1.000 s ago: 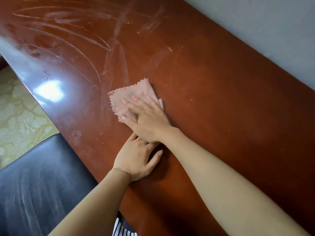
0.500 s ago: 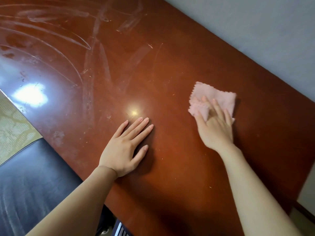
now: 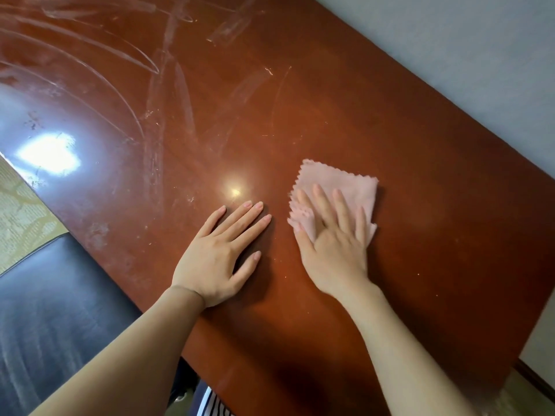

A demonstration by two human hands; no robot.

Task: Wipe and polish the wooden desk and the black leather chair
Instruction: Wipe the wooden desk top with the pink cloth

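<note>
On the wooden surface, the right grip, fingers spread, presses the pink cloth flat; the left grip lies spread beside it. Streaks cover the surface's far left, and the black leather chair looks unwiped.

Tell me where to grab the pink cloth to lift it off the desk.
Pinch the pink cloth by its far zigzag edge, coming from the wall side: it lies flat, and the right hand presses its near half, leaving that edge bare.
</note>
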